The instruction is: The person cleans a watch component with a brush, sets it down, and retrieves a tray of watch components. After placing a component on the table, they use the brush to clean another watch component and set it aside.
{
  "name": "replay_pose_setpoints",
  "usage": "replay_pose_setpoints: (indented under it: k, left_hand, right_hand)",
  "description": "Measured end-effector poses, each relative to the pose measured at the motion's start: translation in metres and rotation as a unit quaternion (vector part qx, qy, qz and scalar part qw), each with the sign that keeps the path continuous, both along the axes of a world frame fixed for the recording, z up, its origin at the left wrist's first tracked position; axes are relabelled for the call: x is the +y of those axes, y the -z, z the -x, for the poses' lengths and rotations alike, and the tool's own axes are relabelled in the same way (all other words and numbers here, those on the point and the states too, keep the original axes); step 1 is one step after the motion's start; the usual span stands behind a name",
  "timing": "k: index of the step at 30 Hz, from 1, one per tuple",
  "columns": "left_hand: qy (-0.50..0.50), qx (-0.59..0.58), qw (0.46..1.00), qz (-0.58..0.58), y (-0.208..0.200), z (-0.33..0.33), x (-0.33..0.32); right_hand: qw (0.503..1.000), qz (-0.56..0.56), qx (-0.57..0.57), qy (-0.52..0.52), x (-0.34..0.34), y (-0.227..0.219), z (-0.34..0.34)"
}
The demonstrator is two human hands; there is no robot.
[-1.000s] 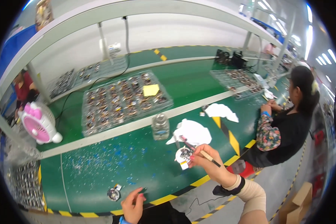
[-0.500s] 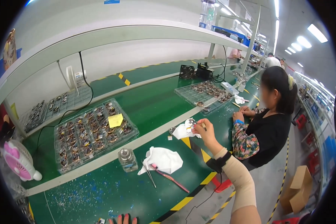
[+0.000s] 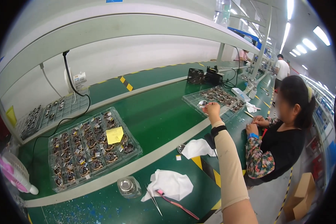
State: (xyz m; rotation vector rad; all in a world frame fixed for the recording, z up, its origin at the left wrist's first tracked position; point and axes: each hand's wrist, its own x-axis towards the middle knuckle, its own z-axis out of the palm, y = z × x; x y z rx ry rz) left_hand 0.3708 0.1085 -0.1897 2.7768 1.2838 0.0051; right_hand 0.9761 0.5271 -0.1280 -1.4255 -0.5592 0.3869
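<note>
My right hand (image 3: 213, 109), reaching far forward with the wrist in a black band (image 3: 218, 130), is closed on a small round electronic part (image 3: 202, 104) with a shiny face. Hand and part are over the near left corner of a clear plastic tray (image 3: 190, 98) that carries many similar parts. Whether the part touches the tray, I cannot tell. Below the arm, a white cloth (image 3: 198, 148) lies on the green bench with a round part (image 3: 181, 148) at its left edge and a small pale square (image 3: 178, 158) nearby. My left hand is out of view.
Left stands a filled clear tray (image 3: 97, 170) under a yellow note (image 3: 115, 135). Nearer are a glass jar (image 3: 129, 187), tweezers (image 3: 154, 201), a pink-handled brush (image 3: 179, 206) and another cloth (image 3: 173, 183). A co-worker (image 3: 283, 127) sits at right; a shelf beam (image 3: 112, 28) crosses above.
My right hand has moved forward from above the nearer white cloth to the far tray, carrying the round part. My left fingers have left the lower edge, and the view has shifted.
</note>
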Motion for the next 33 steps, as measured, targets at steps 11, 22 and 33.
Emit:
replay_pose_setpoints:
  k: [11, 22, 33]
  left_hand:
    - [-0.024, -0.018, 0.987, 0.156, 0.013, 0.003, 0.043]
    - [0.081, -0.021, 0.995, 0.056, 0.022, 0.037, 0.043]
    - [-0.007, 0.004, 1.0, -0.022, -0.025, 0.088, -0.064]
  right_hand:
    - [0.978, 0.138, -0.091, 0.13, 0.118, 0.052, -0.024]
    - [0.829, 0.21, -0.497, 0.144, 0.077, 0.043, -0.133]
    - [0.952, -0.106, -0.027, -0.286, -0.157, -0.058, 0.212]
